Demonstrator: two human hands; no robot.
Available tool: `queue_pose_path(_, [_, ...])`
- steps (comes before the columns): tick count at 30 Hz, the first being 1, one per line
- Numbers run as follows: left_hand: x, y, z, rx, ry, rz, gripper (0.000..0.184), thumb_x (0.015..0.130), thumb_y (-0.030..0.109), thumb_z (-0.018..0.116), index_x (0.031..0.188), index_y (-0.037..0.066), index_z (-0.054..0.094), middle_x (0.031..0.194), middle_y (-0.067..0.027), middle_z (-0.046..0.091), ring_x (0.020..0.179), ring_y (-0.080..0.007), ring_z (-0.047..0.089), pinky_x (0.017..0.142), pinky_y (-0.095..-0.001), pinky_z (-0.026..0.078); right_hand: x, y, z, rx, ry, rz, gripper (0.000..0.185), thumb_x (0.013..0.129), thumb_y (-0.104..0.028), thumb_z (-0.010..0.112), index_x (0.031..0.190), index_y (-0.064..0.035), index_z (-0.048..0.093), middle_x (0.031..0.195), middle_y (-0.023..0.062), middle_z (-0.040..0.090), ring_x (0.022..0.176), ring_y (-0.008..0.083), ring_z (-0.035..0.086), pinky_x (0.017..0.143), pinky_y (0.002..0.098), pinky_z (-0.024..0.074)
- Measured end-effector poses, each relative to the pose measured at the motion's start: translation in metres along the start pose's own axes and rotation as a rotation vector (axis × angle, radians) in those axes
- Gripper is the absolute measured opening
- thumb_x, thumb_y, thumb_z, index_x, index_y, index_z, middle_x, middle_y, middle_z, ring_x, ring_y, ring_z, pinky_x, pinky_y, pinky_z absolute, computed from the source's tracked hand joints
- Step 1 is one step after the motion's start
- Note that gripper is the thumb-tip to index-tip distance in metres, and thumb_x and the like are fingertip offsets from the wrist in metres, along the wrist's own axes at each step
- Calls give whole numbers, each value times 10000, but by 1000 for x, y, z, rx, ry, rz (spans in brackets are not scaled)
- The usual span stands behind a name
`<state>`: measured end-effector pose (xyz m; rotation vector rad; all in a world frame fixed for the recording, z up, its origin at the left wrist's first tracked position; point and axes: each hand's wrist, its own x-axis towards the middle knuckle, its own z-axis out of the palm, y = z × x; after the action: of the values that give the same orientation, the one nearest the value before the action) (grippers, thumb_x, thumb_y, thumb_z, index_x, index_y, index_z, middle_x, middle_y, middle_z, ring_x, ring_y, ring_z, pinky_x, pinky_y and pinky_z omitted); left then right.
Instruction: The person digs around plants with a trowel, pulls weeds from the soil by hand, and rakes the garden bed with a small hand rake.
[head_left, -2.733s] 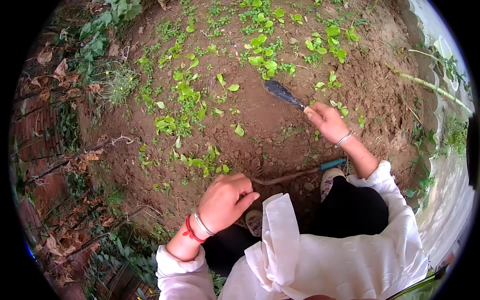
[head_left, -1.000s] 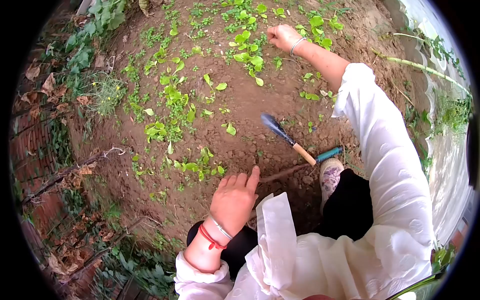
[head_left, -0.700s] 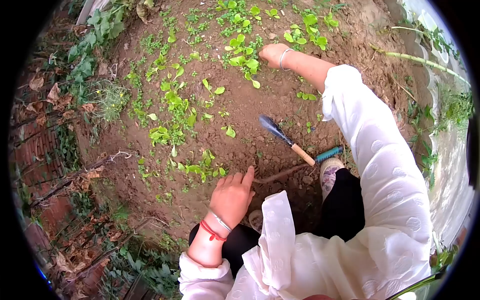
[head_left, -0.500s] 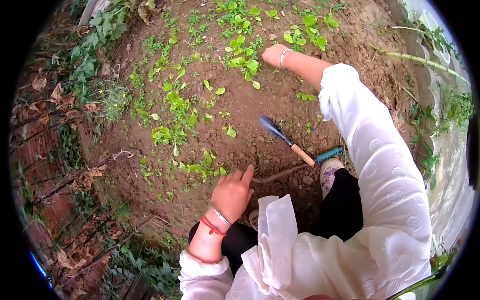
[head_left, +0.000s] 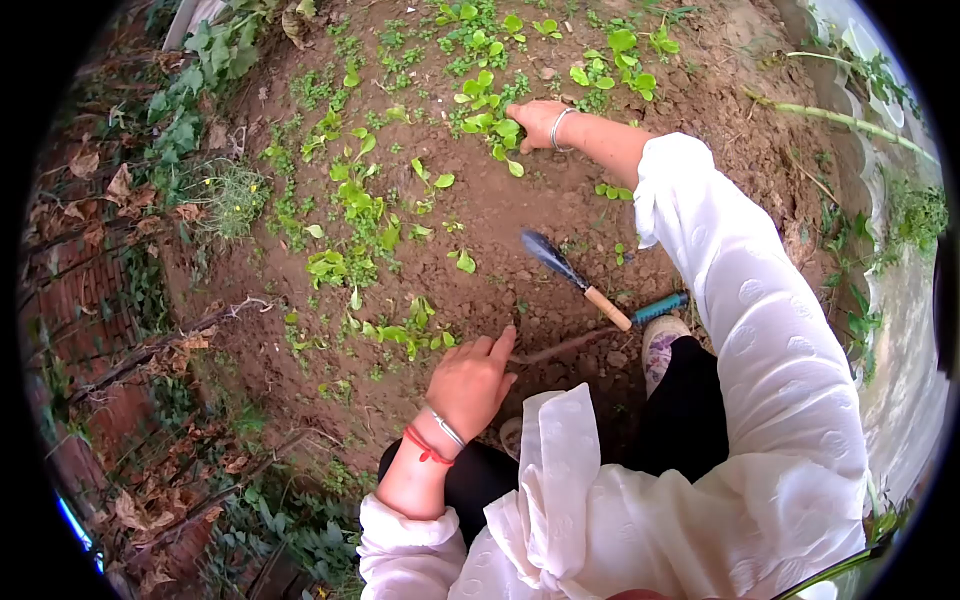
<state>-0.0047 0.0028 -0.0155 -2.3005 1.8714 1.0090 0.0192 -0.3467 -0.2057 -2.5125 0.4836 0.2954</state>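
My right hand (head_left: 540,125) reaches out to a cluster of leafy green seedlings (head_left: 490,122) in the soil. Its fingertips are at the edge of the leaves, with fingers and thumb apart; nothing shows in it. My left hand (head_left: 468,382) hovers low over the ground near my knee, index finger and thumb spread, holding nothing. Just beyond its fingers grow other seedlings (head_left: 405,330). Between my hands lies a trowel (head_left: 566,268) with a dark blade and a wooden handle. A teal-gripped tool (head_left: 660,307) lies beside the trowel's handle end, by my shoe.
Small seedlings and low weeds (head_left: 355,210) dot the brown soil (head_left: 480,215). Dry leaves and vines (head_left: 130,500) cover the brick-like surface at left. A pale sheet (head_left: 905,380) stands along the right edge, near a long green stem (head_left: 840,120). My shoe (head_left: 662,345) rests on the soil.
My right hand has moved slightly left to the seedlings, and its fingers have opened from a more closed shape. My left hand has barely shifted. The tools lie unmoved.
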Motion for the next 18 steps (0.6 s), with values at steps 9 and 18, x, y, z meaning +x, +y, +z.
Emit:
queue_pose_path(9, [-5,-4,0,-10,26,11,557,807,166,657,1316,51,463,919,-144,589,858,-336,598,788,-414,471,18,16,20,206,197,-2,173,772,-84,603,938,-75,649,920,151,672,893,319,642,784,424,503])
queue_pose_path(18, [-5,-1,-4,3,5,9,552,807,167,652,1311,44,465,935,-143,594,863,-327,604,806,-406,468,17,-11,39,177,41,-47,380,778,-134,651,1155,-136,600,1015,136,657,971,328,618,838,430,485])
